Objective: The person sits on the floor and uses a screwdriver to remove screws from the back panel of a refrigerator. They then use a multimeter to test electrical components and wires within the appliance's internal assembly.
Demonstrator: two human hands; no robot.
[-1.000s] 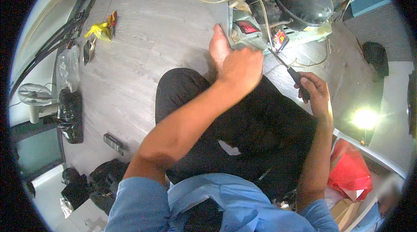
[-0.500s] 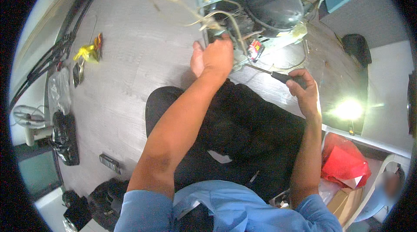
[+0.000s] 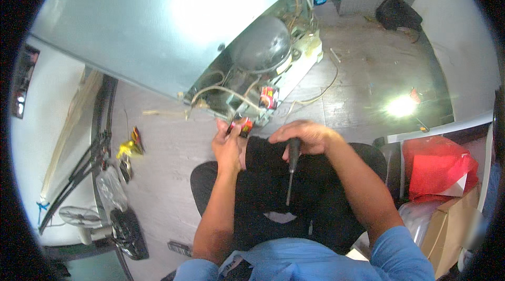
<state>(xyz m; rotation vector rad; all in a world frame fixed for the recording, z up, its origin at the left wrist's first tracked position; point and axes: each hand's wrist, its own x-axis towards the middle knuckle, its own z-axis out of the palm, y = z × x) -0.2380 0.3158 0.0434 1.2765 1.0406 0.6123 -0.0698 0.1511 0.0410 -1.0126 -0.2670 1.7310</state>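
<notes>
In my left hand is a small red-and-black box, pinched between thumb and fingers at the near corner of the appliance's base. My right hand, above my lap, holds a screwdriver by its black handle, the shaft pointing down toward me. A black dome-shaped compressor sits in the open bottom of a large pale-blue appliance. Beside it, on the base, rests a second red-and-black box. A pale cable loops over the base near my left hand.
A lit lamp shines on the floor at right, near a red plastic bag and a cardboard box. A yellow item, a clear plastic bag and a fan are at left. Another cable trails along the floor.
My left hand has left the wires and now holds the small red-and-black box. My right hand has turned the screwdriver from pointing at the appliance to pointing toward me. The view has swung leftward.
</notes>
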